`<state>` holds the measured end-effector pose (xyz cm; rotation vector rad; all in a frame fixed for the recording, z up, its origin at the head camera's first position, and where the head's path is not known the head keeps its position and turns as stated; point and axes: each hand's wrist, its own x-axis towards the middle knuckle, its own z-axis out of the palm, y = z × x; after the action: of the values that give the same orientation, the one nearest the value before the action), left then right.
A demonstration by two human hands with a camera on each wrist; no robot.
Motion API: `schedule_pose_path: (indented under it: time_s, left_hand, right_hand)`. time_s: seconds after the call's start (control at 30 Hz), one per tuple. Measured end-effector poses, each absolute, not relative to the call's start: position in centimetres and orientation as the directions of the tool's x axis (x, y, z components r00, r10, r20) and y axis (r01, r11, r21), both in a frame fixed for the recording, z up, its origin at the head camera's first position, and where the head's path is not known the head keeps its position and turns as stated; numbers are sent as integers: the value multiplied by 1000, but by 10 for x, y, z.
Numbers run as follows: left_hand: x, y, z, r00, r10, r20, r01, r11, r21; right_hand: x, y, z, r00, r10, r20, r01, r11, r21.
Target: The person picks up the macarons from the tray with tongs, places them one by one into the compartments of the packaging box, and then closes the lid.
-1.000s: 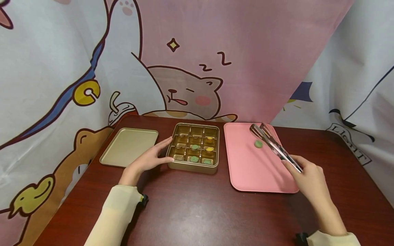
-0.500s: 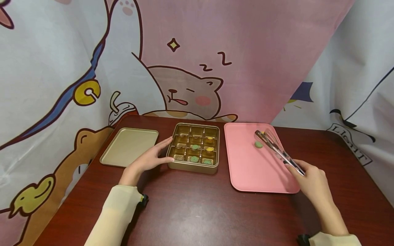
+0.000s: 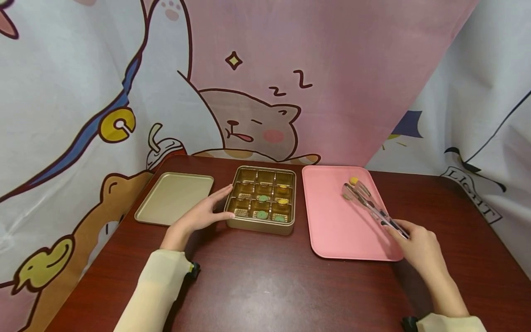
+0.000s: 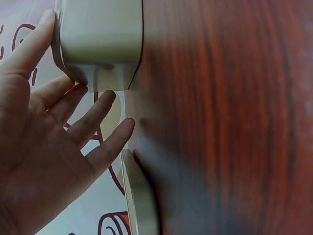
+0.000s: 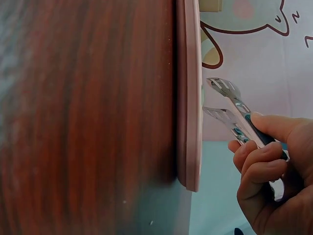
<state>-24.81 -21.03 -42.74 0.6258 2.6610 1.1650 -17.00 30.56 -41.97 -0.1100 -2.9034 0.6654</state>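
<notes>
My left hand (image 3: pixel 202 215) lies open against the left side of a gold tin (image 3: pixel 249 226) with square compartments. In the left wrist view the straight fingers (image 4: pixel 93 115) touch the tin's wall (image 4: pixel 100 39). Several small green and yellow sweets sit in the tin's compartments. My right hand (image 3: pixel 416 242) grips metal tongs (image 3: pixel 369 206). The tongs' tips are low over the pink tray (image 3: pixel 336 230), a little apart, where a green sweet lay. That sweet is hidden now. A yellow sweet (image 3: pixel 353 180) lies just beyond the tips. The right wrist view shows the tongs (image 5: pixel 227 103) beside the tray's rim (image 5: pixel 188 98).
A flat gold lid (image 3: pixel 174 197) lies left of the tin, and its edge (image 4: pixel 139 200) shows in the left wrist view. All of this stands on a dark red wooden table (image 3: pixel 265 286). Cartoon-print curtains hang close behind and on both sides.
The tongs have come down and back toward the tray, covering the green sweet and uncovering the yellow one. My left hand has not moved.
</notes>
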Motion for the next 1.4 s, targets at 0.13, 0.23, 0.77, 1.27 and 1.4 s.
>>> schedule_pose_path:
  time_s: [0.13,0.23,0.77,1.27,1.4]
  left_hand:
    - [-248,-211,-427,-896,443,14,311,605,733]
    - [-247,-212,-427,-896,444,17,312,601,736]
    - [-247,-212,-428,-898,441,12,305,600,739]
    - [-247,-211,-428,-898,441,15,306,599,740]
    - [-247,-211,-428,-898,440,16,307,600,739]
  right_hand:
    - [-170,306,-421,-989,115,98,64,906,-419]
    - [-170,306,-422,-988,121,95,73,910,-407]
    - [-169,304,-422,-983,114,144,47,915,-400]
    - [-167,301,-420,-977,119,179,39,917,-397]
    - [-166,299,-419,-978,128,167,50,912,-406]
